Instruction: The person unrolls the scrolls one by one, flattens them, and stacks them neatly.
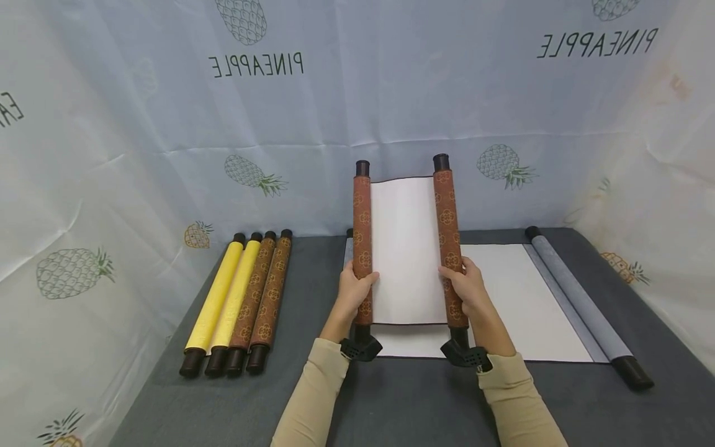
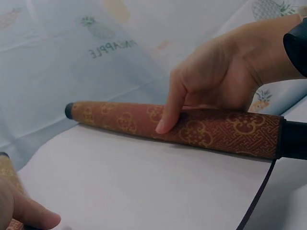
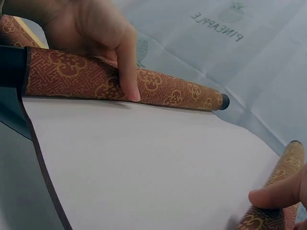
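Observation:
Both hands hold up a brown patterned scroll (image 1: 406, 248), partly unrolled, with blank white paper between its two rolls and black knobs at the ends. My left hand (image 1: 354, 290) grips the left roll (image 2: 216, 127), the thumb lying across its front and the fingers behind it. The right hand (image 1: 468, 287) holds the right roll (image 3: 72, 74) in the same way, thumb on the inner side. Beneath and behind it, a grey-blue scroll (image 1: 525, 298) lies spread on the table with its white sheet showing; the raised scroll and the hands cover much of its left part.
Left on the dark grey table (image 1: 167, 410) lie two yellow scrolls (image 1: 216, 298) and two brown patterned scrolls (image 1: 272, 292), rolled up side by side. The grey roll (image 1: 581, 298) lies near the right edge. A pineapple-print curtain (image 1: 391, 93) hangs behind and around the table.

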Available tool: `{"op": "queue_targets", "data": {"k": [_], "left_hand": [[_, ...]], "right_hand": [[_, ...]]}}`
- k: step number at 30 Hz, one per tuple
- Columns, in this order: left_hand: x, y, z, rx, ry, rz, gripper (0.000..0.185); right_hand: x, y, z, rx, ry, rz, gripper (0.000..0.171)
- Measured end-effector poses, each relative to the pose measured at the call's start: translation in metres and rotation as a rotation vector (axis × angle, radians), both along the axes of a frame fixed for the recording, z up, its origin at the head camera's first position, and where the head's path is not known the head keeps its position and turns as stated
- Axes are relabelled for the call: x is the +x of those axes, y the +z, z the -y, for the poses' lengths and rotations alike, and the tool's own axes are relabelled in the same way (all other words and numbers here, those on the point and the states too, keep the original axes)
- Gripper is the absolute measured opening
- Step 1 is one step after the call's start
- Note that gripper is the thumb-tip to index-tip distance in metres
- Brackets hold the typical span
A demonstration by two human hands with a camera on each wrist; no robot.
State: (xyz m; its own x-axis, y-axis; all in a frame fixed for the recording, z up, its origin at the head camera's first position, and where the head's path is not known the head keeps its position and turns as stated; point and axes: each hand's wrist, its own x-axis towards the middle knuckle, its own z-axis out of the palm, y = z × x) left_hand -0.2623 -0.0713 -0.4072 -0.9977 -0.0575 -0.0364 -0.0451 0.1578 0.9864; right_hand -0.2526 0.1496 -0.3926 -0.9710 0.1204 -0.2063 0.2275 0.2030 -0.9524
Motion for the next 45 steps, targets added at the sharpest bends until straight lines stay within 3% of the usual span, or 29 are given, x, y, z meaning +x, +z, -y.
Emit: {"op": "queue_targets", "data": {"k": [6,11,18,30,36,45], "left_hand": [[0.003,0.0,-0.003,-0.003,0.08,-0.02,0.06],[0.002,0.0,-0.003,-0.019,0.102,-0.026,0.06],[0.0,0.0,0.004,-0.018,0.072,-0.022,0.055],[-0.005,0.003,0.021,-0.002,-0.014,-0.017,0.053],[-0.005,0.001,0.027,-0.002,-0.018,-0.008,0.054],[-0.006,0.001,0.035,-0.019,-0.015,-0.049,0.056]], "right_hand": [[-0.001,-0.002,0.003,0.02,-0.033,0.01,0.065],[0.0,-0.004,0.002,0.068,-0.053,-0.007,0.074],[0.0,-0.004,-0.003,0.113,-0.087,0.015,0.072],[-0.001,-0.002,-0.012,0.114,-0.06,0.002,0.063],[0.001,0.0,-0.018,0.146,-0.029,0.007,0.068],[0.003,0.003,-0.025,0.077,-0.004,0.019,0.074]]}}
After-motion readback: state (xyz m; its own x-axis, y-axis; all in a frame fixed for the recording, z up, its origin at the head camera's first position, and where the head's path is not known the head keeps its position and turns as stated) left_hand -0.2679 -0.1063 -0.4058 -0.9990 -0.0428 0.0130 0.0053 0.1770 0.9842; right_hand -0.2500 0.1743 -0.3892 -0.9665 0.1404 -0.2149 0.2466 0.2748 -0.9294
